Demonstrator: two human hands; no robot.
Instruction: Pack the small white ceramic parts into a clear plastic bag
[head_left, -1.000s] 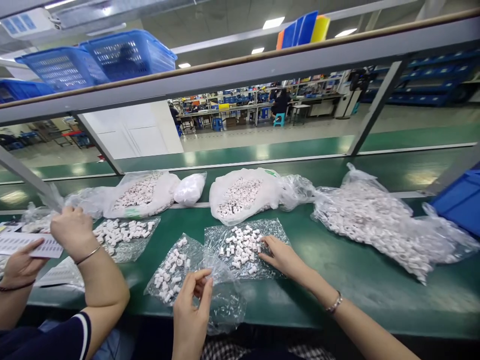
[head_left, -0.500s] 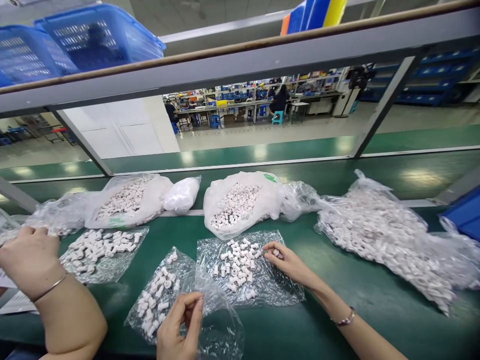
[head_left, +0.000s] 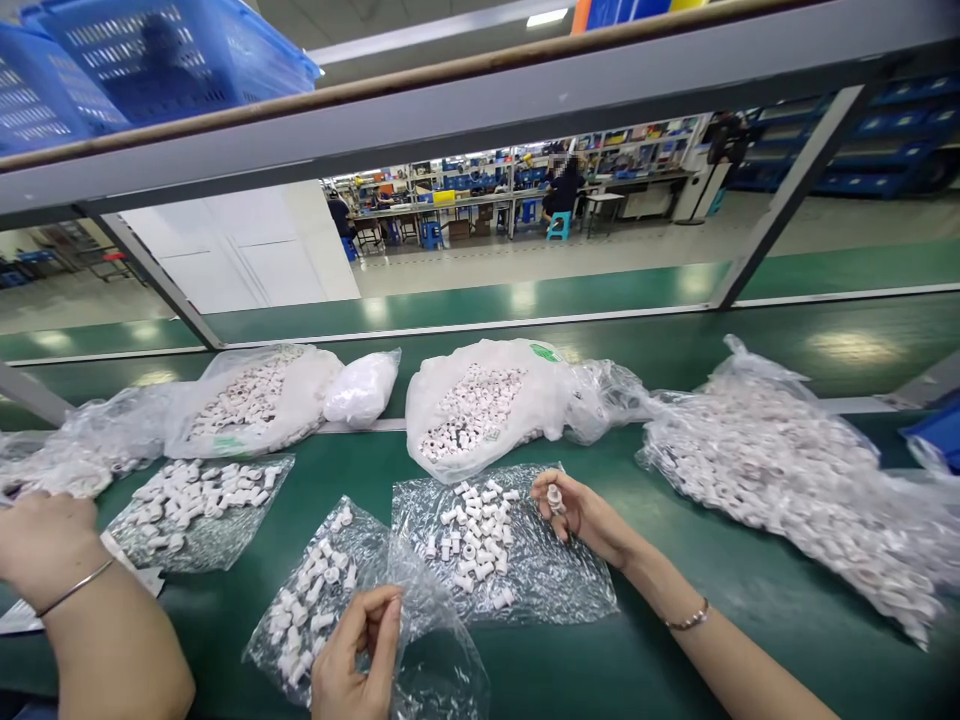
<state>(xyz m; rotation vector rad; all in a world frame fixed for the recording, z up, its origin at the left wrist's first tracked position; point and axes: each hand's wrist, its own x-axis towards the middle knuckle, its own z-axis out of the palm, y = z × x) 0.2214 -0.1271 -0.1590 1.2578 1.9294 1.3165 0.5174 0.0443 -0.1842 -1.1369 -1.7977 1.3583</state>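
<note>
A: Where are the hands?

B: The left hand [head_left: 358, 650] is at the bottom of the frame, left of centre. The right hand [head_left: 581, 520] is right of centre, below mid-height, its forearm coming in from the lower right.

A: What are they doing?

B: The left has thumb and fingertip pressed together, pinching what looks like the film edge of a clear bag [head_left: 442, 655]. The right has its fingers curled about one white fitting [head_left: 555, 498]; whether more sit in the palm, I can't tell.

A: Which way does the fitting lie from the bag?

B: Up and to the right. I judge that slant to be the relation that matters: fitting right of centre, bag at the lower left and bottom centre, well apart. The fitting's long axis runs roughly up and down the frame.

A: And between them?

B: A loose pile [head_left: 486, 553] of fittings on clear plastic [head_left: 562, 590], near the centre. The right hand is nearer to it, just beyond its right side.

A: The bag itself?

B: Fittings fill its left part; slack film spreads to the right of the left hand. I can't make out its mouth.
</note>
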